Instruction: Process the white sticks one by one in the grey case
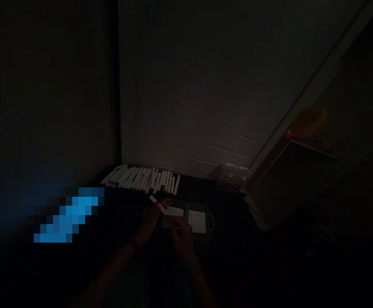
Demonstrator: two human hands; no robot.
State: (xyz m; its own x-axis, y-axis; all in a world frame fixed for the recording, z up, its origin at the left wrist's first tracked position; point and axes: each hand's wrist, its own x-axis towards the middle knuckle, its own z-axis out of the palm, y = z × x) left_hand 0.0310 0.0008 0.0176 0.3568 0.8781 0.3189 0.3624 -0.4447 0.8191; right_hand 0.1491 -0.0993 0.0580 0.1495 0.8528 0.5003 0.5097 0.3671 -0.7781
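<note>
A white marker with a red band (pixel 158 204) is held at a slant between my two hands. My left hand (pixel 152 217) is closed around its middle, with some fingertips showing just beyond it. At its lower end, the bent fingers of my right hand (pixel 182 237) pinch the marker. Just behind and beside my hands lies an opened clear plastic case (pixel 209 220) with a white insert in each half. The left half is partly covered by my hands. Dim light hides the finer finger details.
A long row of white markers (pixel 135 177) with coloured ends lies along the back of the dark table. Two clear plastic packages (pixel 227 176) stand against the pale wall. On the right, a shelf (pixel 311 147) holds an orange-brown object. A pixelated blue glow is on the left.
</note>
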